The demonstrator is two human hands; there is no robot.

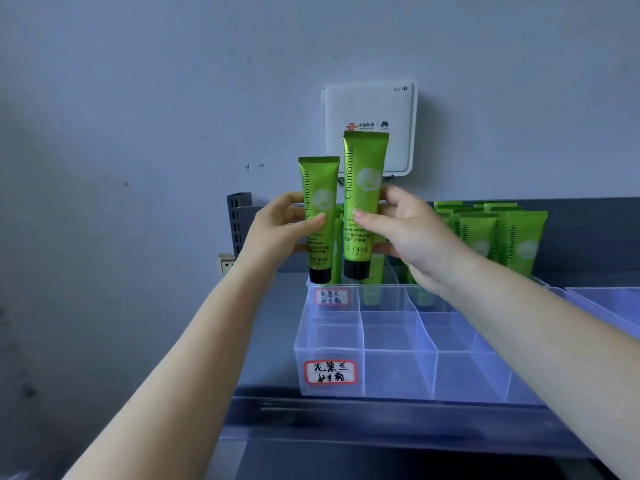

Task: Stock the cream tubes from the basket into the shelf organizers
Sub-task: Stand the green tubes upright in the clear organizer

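At the left edge of the shelf (381, 415) we see a grey slotted upright (238, 223) against the wall, and just right of it our left hand (277, 230). It grips 1 green cream tube (320, 220), thumb across the front and fingers curled behind, cap pointing down above the rear left compartments of the clear organizer (398, 344).

Next along, our right hand (412, 233) pinches a second tube (363, 206), held a little higher, also cap down, with the thumb on its label and the fingers wrapped round the back. The 2 tubes sit just beside each other and we cannot tell whether they touch. Neither has gone into a compartment yet. A white router box (370, 109) hangs on the wall behind them.

Toward the right rear of the shelf, a block of stocked tubes (495, 233) stands upright with caps down, so we judge the back rows largely filled.

The front compartments, behind the handwritten red-bordered label (330, 372), hold nothing that we can see, so we judge that a good share of the stocking is left. Another clear organizer (602, 296) shows at the right edge. The basket is out of view, so we cannot say how many tubes remain.
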